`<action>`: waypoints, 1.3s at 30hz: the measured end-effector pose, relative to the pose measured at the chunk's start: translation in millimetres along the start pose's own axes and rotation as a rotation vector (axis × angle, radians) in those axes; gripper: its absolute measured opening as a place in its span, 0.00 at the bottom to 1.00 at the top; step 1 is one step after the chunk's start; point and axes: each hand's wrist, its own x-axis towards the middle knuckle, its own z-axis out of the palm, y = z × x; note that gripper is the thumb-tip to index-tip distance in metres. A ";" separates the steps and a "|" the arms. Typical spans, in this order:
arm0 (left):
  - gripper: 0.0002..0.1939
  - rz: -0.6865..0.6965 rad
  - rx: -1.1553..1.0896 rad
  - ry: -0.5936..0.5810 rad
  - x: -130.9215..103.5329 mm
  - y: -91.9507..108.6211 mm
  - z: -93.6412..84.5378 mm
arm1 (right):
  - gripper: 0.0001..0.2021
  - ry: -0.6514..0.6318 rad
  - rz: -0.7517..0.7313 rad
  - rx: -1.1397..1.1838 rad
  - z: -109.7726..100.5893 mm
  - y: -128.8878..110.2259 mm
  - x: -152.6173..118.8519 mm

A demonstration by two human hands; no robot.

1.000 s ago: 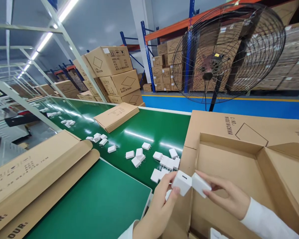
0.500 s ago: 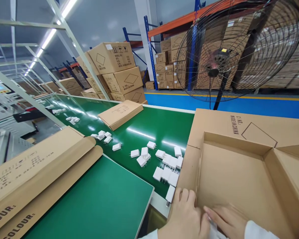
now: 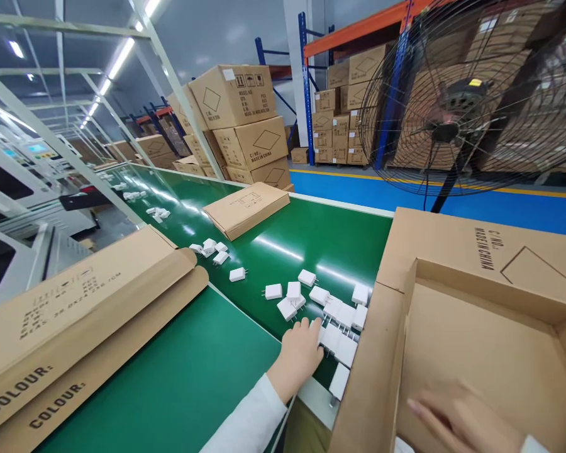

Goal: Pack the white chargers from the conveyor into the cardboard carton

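Observation:
My left hand (image 3: 298,352) reaches over the belt's near edge, its curled fingers closed on the left end of a row of white plug chargers (image 3: 342,346); the gripped one is mostly covered. More white chargers (image 3: 340,310) lie beside that row, metal pins showing on several. My right hand (image 3: 457,415) is blurred above the open cardboard box (image 3: 481,352), fingers stretched out and nothing visible in them. Below it, at the bottom edge of the view, part of a white object (image 3: 402,445) shows inside the box.
Loose chargers (image 3: 287,308) lie along the green conveyor belt (image 3: 264,258). A flat closed carton (image 3: 248,207) rests on the belt. Folded cartons (image 3: 94,302) lie on the green side table (image 3: 183,371) at left. A large fan (image 3: 446,129) stands behind the box.
My left hand has left the box's edge and moved left onto the chargers. My right hand has come away from the left hand, over the box. The view has shifted left.

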 end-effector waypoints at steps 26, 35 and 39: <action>0.16 -0.095 -0.288 0.144 6.1 35.5 8.1 | 0.10 -0.134 0.009 -0.214 8.9 95.7 175.5; 0.19 -0.155 -0.074 0.043 15.4 29.0 14.3 | 0.08 -0.159 -0.164 -0.327 31.6 59.3 181.5; 0.19 -0.102 -0.131 0.026 9.7 21.3 7.7 | 0.09 -0.196 -0.211 -0.296 31.4 43.6 186.7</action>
